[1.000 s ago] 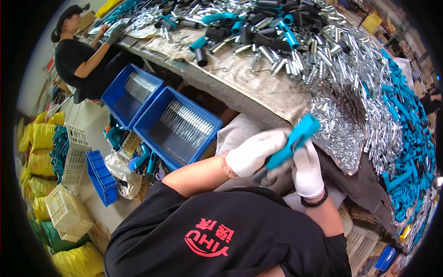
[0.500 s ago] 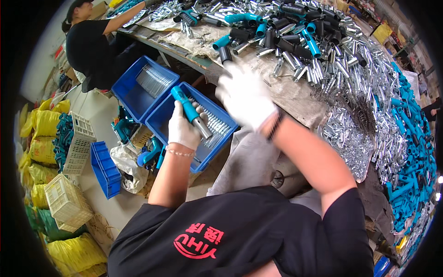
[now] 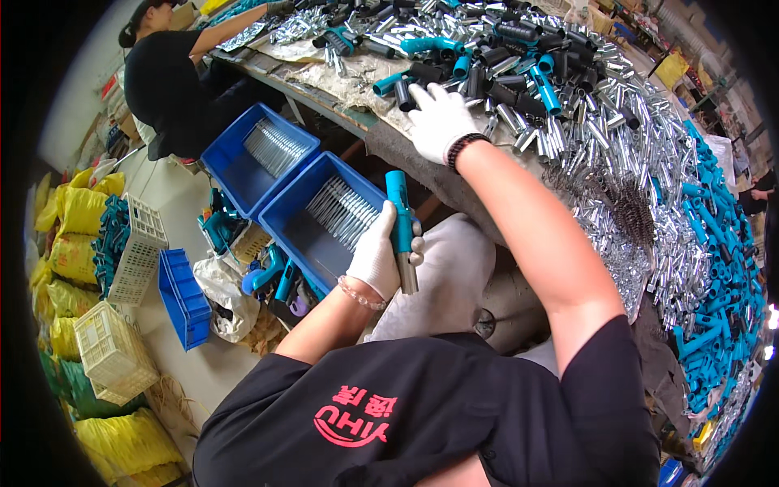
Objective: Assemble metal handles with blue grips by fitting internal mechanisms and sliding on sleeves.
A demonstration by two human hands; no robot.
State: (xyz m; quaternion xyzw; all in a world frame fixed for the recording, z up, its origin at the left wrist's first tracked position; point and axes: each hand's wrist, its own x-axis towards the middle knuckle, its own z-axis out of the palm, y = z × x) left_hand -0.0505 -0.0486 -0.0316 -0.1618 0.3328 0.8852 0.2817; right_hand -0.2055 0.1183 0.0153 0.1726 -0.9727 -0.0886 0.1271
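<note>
In my white-gloved left hand [image 3: 380,253], the fingers wrap around a teal tube [image 3: 399,213] with a bare silver metal end, held nearly upright above my lap. My right hand [image 3: 442,126], gloved in white too, reaches over the worktable's edge with its fingers spread. Beside its fingertips lies a short black tube [image 3: 404,95]; whether they touch it I cannot tell. The heap beyond mixes black sleeves, teal tubes [image 3: 545,91] and silver metal tubes [image 3: 596,130]. Left of my left hand, a blue bin [image 3: 312,241] holds a row of slim silver parts [image 3: 345,213].
Another blue bin [image 3: 247,180] with silver parts adjoins the first. Dark springs [image 3: 635,207] lie on the heap's right, with many teal tubes [image 3: 718,325] beyond. Crates [image 3: 118,349] and yellow sacks [image 3: 130,446] stand at left. A person [image 3: 166,85] in black works at the far left.
My left hand has moved right, away from over the bin, turning the teal tube more upright. My right hand has moved a little farther over the table, its fingers now spread near the heap.
</note>
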